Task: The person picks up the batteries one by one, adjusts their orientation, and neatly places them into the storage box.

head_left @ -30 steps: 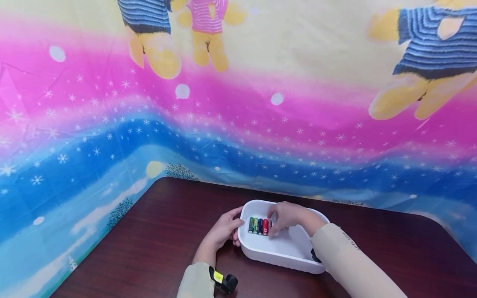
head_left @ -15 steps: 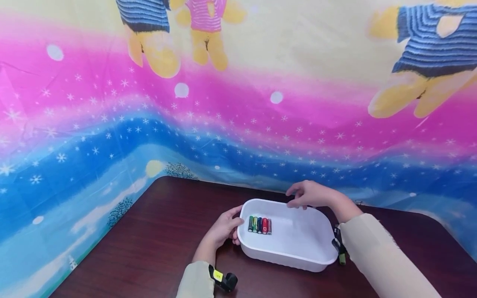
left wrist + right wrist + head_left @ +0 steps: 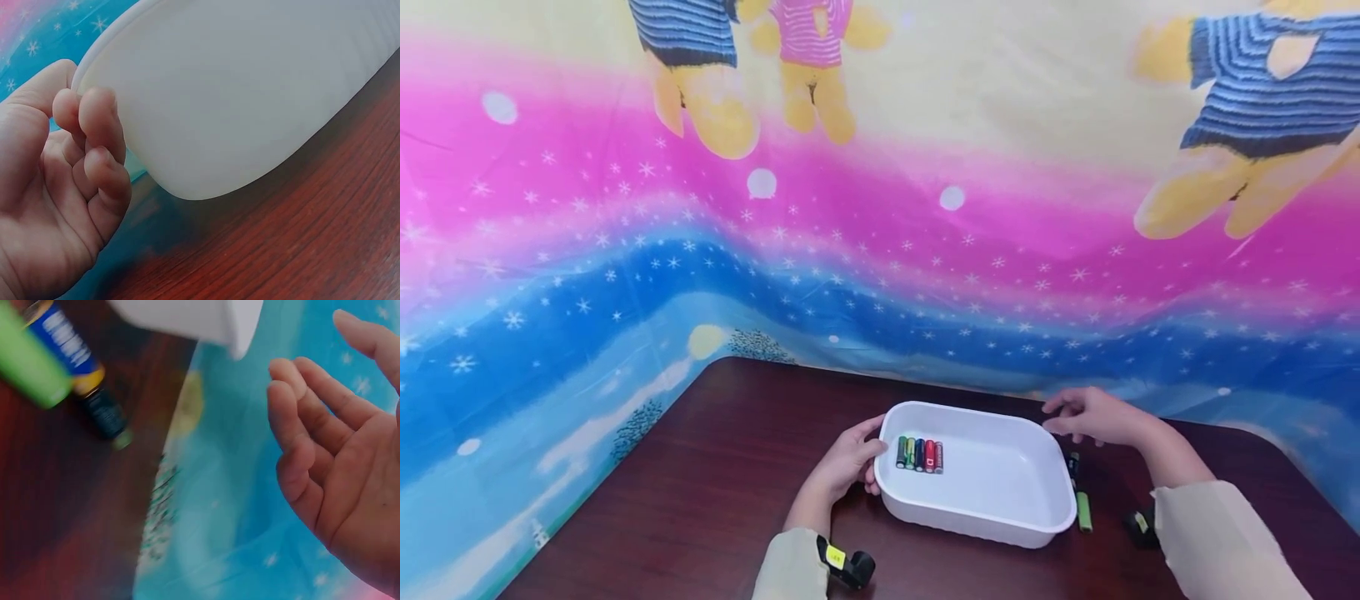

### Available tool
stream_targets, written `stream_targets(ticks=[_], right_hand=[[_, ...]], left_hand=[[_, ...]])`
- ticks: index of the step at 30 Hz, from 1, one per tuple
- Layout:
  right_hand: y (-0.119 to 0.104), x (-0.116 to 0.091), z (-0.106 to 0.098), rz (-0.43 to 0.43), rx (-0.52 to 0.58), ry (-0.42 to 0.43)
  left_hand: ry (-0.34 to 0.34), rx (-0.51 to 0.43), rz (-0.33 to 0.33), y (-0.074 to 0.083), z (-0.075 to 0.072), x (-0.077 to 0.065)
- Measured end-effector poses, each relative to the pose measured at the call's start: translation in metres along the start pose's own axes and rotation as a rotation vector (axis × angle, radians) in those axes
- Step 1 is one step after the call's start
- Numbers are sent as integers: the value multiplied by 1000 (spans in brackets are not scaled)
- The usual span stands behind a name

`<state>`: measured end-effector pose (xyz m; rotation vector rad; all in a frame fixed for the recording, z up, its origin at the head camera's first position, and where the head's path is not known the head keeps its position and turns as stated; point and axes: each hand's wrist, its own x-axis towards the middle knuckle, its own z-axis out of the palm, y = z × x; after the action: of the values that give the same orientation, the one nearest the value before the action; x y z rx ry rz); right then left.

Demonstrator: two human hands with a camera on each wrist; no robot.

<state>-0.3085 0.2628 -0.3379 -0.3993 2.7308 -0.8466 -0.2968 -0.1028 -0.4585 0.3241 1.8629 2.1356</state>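
Note:
My left hand grips the left end of a white plastic tray, thumb at the rim and curled fingers against the outer wall, as the left wrist view shows. Inside, at that end, several batteries lie side by side: a green one, a red one and others. My right hand hovers by the tray's far right corner, fingers loosely bent around nothing. Below it on the table lie a light green battery, a dark one and, in the right wrist view, a blue and yellow one.
The dark wooden table ends close behind the tray, where a printed cloth backdrop hangs. A black wrist camera sits on the left sleeve, and another is at the right sleeve.
My right hand has left the row of batteries in the tray and swung right, past the far rim, to the right end. The loose batteries there have come into view. My left hand stays put.

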Motion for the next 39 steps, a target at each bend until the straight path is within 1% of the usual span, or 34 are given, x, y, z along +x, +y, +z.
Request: stream_targets(ticks=[5,8,10,13,16,19,23,24,27,33,36,39], right_hand=[[30,-17,7,-42,74,-27],[44,-25,11,-85,105,-60],[50,-28,15,-97,113,-81],[55,-32,19,-84,104,-120],[56,-35,22,-68,71,-147],[56,-37,25,-47,37,-157],[60,-39,30,-12,35,-169],[61,-39,31,-8,35,-170],[63,-42,33,-34,29,-161],[64,-47,42,-103,-68,-84],[64,-49,45,-99,-117,-58],[62,-49,47,-71,-160,-40]], left_hand=[[0,5,2,0,-1,-2],[-3,8,2,1,-1,-2],[-2,7,1,1,-1,-2],[-2,4,1,0,-1,-1],[-4,-3,2,-1,-1,-1],[-3,-5,-2,-1,-1,0],[-1,-3,-9,-2,0,1],[-2,-3,-9,-1,0,0],[-3,-4,-5,-1,0,0],[-3,-6,-2,-1,-1,0],[-6,-11,-3,-1,-1,0],[-8,-16,-1,-1,0,1]])
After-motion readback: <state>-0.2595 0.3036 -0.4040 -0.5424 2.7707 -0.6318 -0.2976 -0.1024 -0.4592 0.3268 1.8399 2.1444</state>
